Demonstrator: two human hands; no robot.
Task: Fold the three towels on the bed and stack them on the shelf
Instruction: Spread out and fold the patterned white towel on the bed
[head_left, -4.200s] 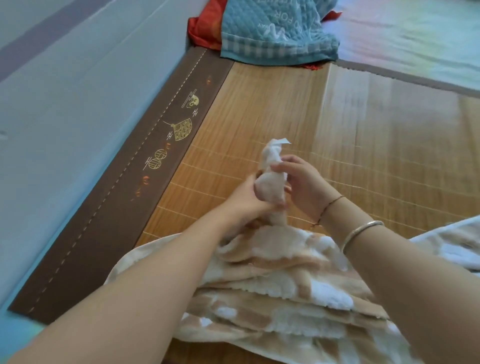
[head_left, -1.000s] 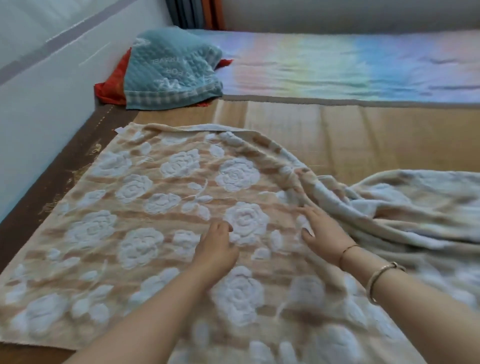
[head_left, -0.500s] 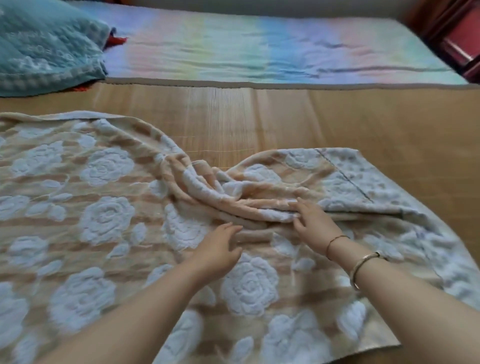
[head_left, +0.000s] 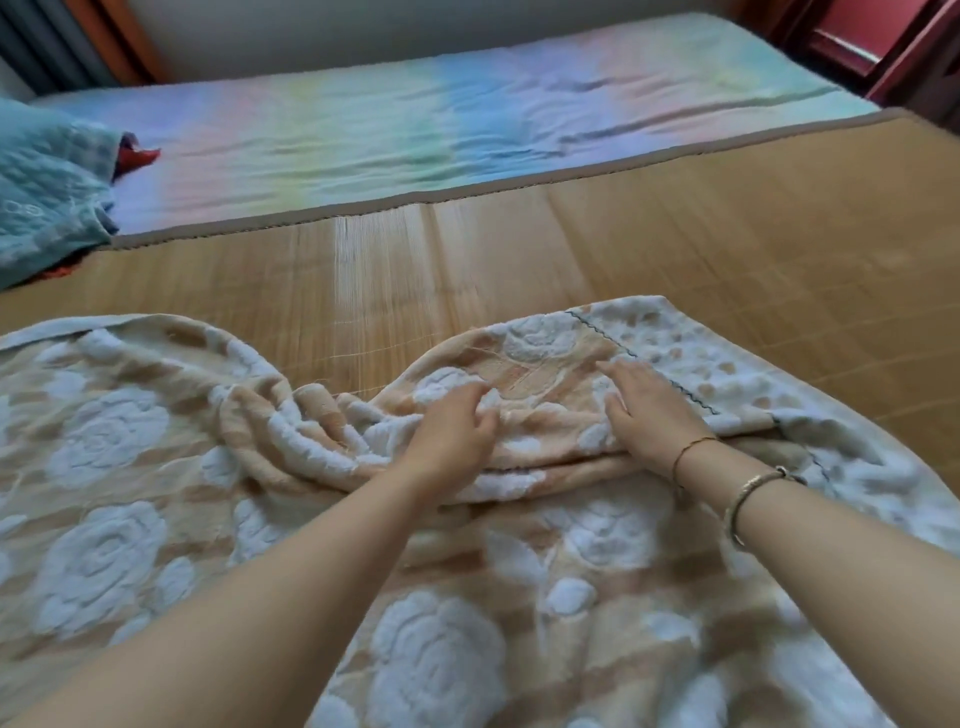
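Observation:
A large beige towel with white rose pattern (head_left: 119, 467) lies spread over the bamboo mat (head_left: 727, 249), flat on the left and bunched into folds in the middle. Its right end is turned over, showing a dotted white underside (head_left: 691, 353). My left hand (head_left: 452, 431) rests on the bunched folds with fingers curled into the cloth. My right hand (head_left: 649, 410) lies flat with fingers spread on the turned-over part. A blue quilted towel (head_left: 47, 192) sits crumpled at the far left, with a bit of red cloth (head_left: 137, 156) under it.
Beyond the mat lies a pastel rainbow bedsheet (head_left: 441, 124). Dark red wooden furniture (head_left: 883, 47) stands at the far right corner. A wall and curtain edge run along the back left.
The view has swung right. Both hands have moved forward and right from the flat part onto the bunched, turned-over end of the towel. Earlier still, they held a gathered corner upright.

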